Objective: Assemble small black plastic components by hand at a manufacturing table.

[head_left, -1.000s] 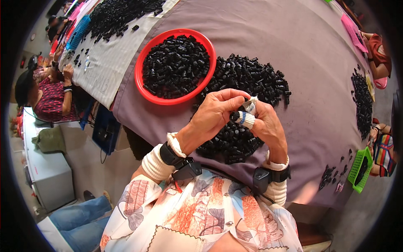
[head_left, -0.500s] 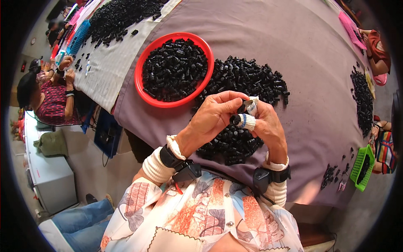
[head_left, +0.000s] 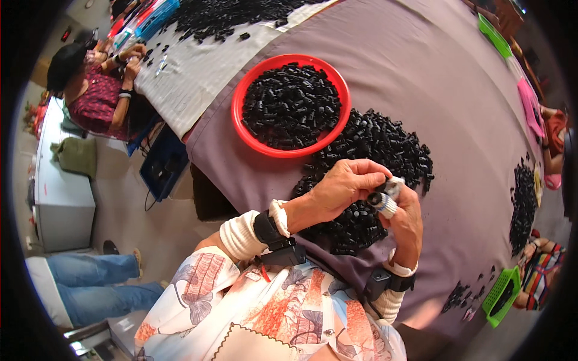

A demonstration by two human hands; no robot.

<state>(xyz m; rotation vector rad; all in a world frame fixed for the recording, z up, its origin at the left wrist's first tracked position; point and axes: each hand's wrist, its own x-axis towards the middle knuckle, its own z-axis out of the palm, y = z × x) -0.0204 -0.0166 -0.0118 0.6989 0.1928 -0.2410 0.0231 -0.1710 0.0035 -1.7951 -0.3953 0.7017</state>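
Above a loose pile of small black plastic parts (head_left: pixel 397 150), my two hands meet at the fingertips. My left hand (head_left: pixel 337 189) is closed in a pinch, thumb and forefinger pressed on a small black part (head_left: pixel 374 198) or on another just beside it; the fingers partly hide which. My right hand (head_left: pixel 410 219) is curled around the same spot, closed on a black part. White fabric sleeves (head_left: pixel 386 206), one with a blue stripe, cover its fingertips. Just beyond my left hand, a red basin (head_left: pixel 238 111) is filled with similar black parts.
A mauve cloth (head_left: pixel 463 108) covers the table. Another black heap (head_left: pixel 229 18) lies on a pale cloth at the far left, where a person (head_left: pixel 99 90) works. On the right are a further heap (head_left: pixel 522 207), a green basket (head_left: pixel 503 295) and other people.
The view has shifted, so the basin and pile appear farther right and lower. My hands stay together at the fingertips, with the small parts turned slightly between them.
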